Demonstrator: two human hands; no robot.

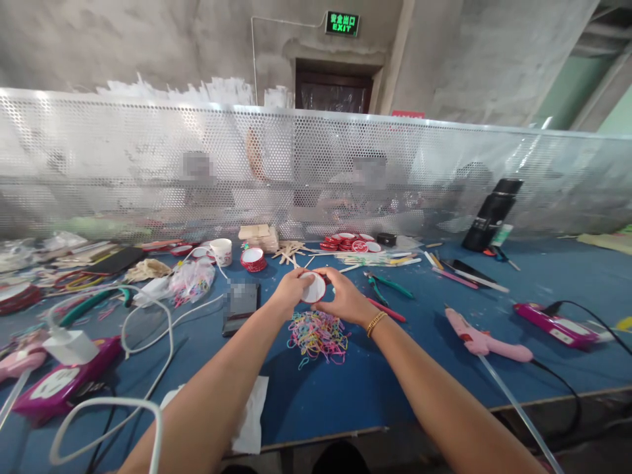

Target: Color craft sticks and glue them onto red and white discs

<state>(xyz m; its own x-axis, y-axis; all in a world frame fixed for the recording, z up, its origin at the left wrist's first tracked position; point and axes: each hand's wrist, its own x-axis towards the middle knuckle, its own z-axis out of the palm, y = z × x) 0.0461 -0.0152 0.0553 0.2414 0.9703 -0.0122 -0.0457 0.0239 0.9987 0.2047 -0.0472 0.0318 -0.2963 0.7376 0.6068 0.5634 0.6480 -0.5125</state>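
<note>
Both my hands meet over the middle of the blue table (355,388). My left hand (291,291) and my right hand (345,299) are closed round a small round cap (313,288), white inside with a red rim, held above the table. A gold bracelet circles my right wrist. Just below the hands lies a heap of coloured rubber bands (318,336). A dark phone (241,304) rests left of my left hand.
A pink glue gun (481,341) lies to the right, green-handled pliers (388,284) behind my right hand. More red caps (350,242), wooden sticks (291,251), a paper cup (222,251) and a black bottle (491,214) stand before the perforated screen (316,171). People sit behind it. Cables and purple power strips lie left.
</note>
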